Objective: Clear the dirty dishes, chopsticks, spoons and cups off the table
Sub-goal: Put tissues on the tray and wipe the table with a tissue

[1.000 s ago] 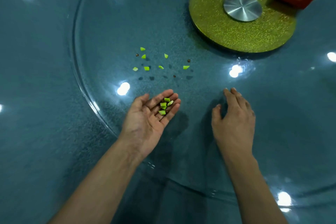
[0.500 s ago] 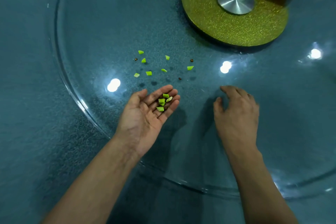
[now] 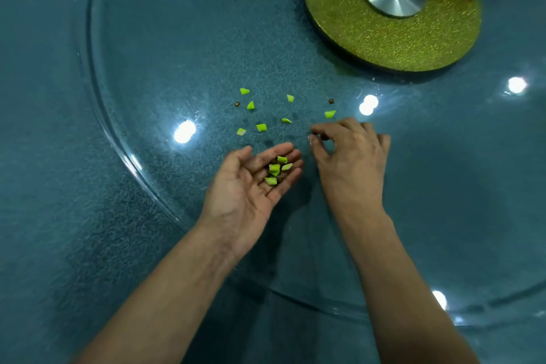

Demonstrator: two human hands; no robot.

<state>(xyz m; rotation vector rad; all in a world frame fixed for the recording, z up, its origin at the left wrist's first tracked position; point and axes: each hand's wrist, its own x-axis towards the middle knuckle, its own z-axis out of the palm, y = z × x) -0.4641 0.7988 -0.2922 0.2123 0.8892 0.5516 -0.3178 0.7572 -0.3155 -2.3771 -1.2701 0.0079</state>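
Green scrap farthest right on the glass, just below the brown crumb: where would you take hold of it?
Pinch the green scrap across its narrow width, thumb and forefinger coming straight down from above. It's a tiny flat wedge lying loose on the glass turntable, so probably nothing slides under it.

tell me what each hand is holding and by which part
The left hand carries green pieces loose on its upturned fingers, not gripped. The right hand seems to pinch a small brown bit between thumb and forefinger tips.
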